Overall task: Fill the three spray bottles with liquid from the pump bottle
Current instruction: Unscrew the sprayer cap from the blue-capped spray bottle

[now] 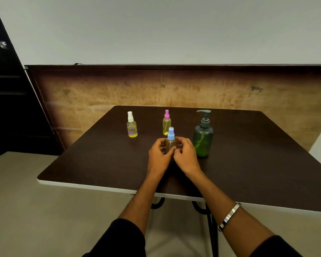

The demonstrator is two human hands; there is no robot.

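- Head view: at frame centre we see the left hand (158, 153) and right hand (185, 154) cupped around the blue-capped spray bottle (170, 135), upright on the dark worktop (258, 164); whether the curled fingers actually grasp it, we cannot tell.
- Just right stands the green pump bottle (203, 138).
- Behind, the pink-capped spray bottle (166, 123); upper left, the white-capped spray bottle (131, 125), both holding yellow liquid.

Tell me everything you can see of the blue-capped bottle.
The blue-capped bottle is a small clear plastic spray bottle with a light blue sprayer top still fitted. It stands upright on the dark table, in front of the pink-capped bottle and left of the green pump bottle. Both hands cup its body, left hand and right hand, hiding its contents.
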